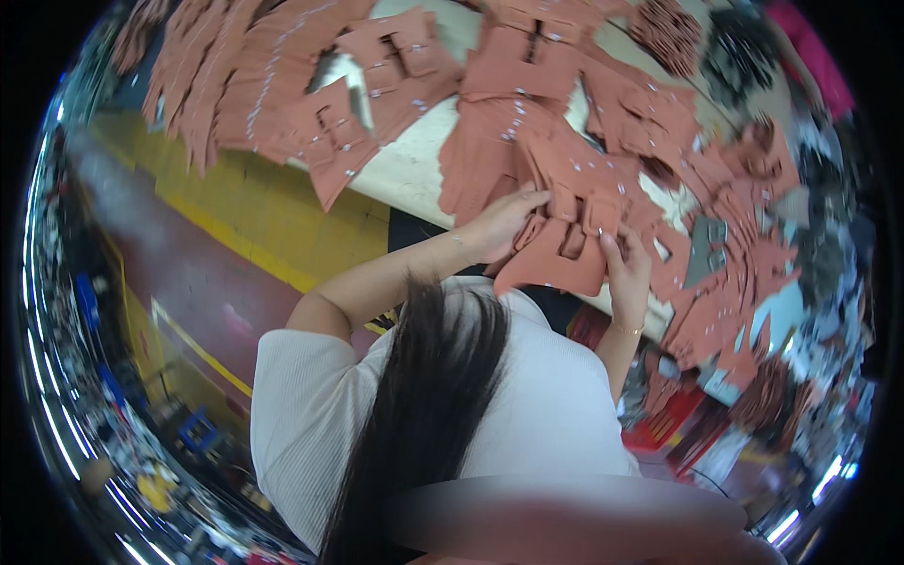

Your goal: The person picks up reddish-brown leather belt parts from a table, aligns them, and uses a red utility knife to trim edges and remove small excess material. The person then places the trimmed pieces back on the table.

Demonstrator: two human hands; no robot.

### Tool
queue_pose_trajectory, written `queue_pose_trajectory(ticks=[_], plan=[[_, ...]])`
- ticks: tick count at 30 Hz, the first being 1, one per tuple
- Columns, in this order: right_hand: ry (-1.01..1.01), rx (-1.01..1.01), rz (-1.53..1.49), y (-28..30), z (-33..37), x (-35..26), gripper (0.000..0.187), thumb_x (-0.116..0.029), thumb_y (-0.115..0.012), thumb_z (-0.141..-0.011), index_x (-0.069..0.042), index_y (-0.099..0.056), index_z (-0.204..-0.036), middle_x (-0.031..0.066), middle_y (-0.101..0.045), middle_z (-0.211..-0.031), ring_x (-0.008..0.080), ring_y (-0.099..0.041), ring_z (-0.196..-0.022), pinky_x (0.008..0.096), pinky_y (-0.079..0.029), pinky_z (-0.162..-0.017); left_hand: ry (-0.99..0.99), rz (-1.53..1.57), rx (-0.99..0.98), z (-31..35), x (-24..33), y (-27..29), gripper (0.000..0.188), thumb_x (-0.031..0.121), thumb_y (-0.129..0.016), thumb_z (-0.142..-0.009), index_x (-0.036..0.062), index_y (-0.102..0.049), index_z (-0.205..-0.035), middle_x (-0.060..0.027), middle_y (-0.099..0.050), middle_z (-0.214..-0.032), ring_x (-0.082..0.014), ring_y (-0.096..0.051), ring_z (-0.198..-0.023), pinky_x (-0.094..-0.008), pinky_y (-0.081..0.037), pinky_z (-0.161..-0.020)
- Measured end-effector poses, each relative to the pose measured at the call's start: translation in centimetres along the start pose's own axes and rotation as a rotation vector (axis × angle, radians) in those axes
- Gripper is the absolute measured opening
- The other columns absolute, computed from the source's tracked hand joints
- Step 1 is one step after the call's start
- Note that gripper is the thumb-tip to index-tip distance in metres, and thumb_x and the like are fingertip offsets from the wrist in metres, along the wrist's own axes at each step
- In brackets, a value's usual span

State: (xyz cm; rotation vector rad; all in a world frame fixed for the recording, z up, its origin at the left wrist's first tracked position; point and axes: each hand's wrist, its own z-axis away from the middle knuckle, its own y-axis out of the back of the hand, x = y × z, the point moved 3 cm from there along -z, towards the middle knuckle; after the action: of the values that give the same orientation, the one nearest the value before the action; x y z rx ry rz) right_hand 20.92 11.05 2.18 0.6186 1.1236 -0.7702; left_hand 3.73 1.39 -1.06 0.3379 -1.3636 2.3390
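Observation:
Both of my hands hold up a salmon-coloured, leather-like cut piece point(560, 266) with slots and raised flaps, at the near edge of the table. My left hand point(508, 222) pinches its left side near the flaps, thumb on top. On the right side, the thumb and fingers of my right hand point(629, 268) close on the edge by a flap. Fingers under the piece are hidden. Just beyond it, a stack of similar salmon pieces point(471, 151) lies fanned out, and the held piece overlaps that stack in view.
Rows of overlapping salmon pieces point(273, 71) cover the pale table point(400, 174) at the far left. More loose salmon pieces point(640, 118) lie to the right, with a grey-green piece point(706, 250) among them. A red crate point(669, 419) sits low at the right. Yellow-marked floor point(254, 207) borders the table.

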Motion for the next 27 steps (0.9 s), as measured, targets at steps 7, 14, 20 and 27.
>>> queue_pose_trajectory(ticks=[7,14,20,27], plan=[[-0.056,-0.008,-0.053,0.7,-0.1,0.8,0.027,-0.014,-0.061,-0.092,0.002,-0.056,-0.113,0.0065,-0.063,-0.102,0.0084,-0.057,-0.089,0.0215,-0.047,-0.075,0.017,-0.321,0.017,1.0,0.9,-1.1,0.069,0.043,-0.048,-0.096,-0.0001,-0.021,-0.142,-0.0141,-0.042,-0.136,-0.0192,-0.049,-0.118,-0.0319,-0.043,-0.098],[0.028,0.010,-0.109,0.1,-0.3,0.2,0.026,-0.014,-0.061,-0.091,0.002,-0.057,-0.111,0.0045,-0.063,-0.097,0.0074,-0.056,-0.083,0.0206,-0.047,-0.070,-0.053,-0.416,-0.134,0.7,2.2,-1.2,0.070,0.024,-0.055,-0.095,0.0013,-0.013,-0.146,-0.0144,-0.042,-0.134,-0.0176,-0.044,-0.122,-0.0298,-0.040,-0.100],[-0.009,0.034,-0.032,-0.3,-0.1,0.0,0.020,-0.016,-0.062,-0.091,0.000,-0.060,-0.103,-0.0013,-0.060,-0.079,0.0021,-0.050,-0.062,0.0176,-0.041,-0.051,-0.095,-0.407,-0.202,1.5,2.4,-1.1,0.061,0.016,-0.053,-0.094,0.0044,-0.019,-0.144,-0.0095,-0.058,-0.106,-0.0156,-0.058,-0.094,-0.0305,-0.047,-0.089],[-0.013,-0.009,-0.072,-1.7,0.9,-0.5,0.016,-0.016,-0.061,-0.091,-0.002,-0.057,-0.098,-0.0016,-0.058,-0.071,0.0025,-0.051,-0.053,0.0167,-0.039,-0.043,-0.093,-0.580,-0.181,2.5,3.6,-1.9,0.015,0.019,-0.052,-0.095,0.0045,-0.052,-0.098,-0.0030,-0.057,-0.075,-0.0127,-0.057,-0.071,-0.0282,-0.047,-0.075]])
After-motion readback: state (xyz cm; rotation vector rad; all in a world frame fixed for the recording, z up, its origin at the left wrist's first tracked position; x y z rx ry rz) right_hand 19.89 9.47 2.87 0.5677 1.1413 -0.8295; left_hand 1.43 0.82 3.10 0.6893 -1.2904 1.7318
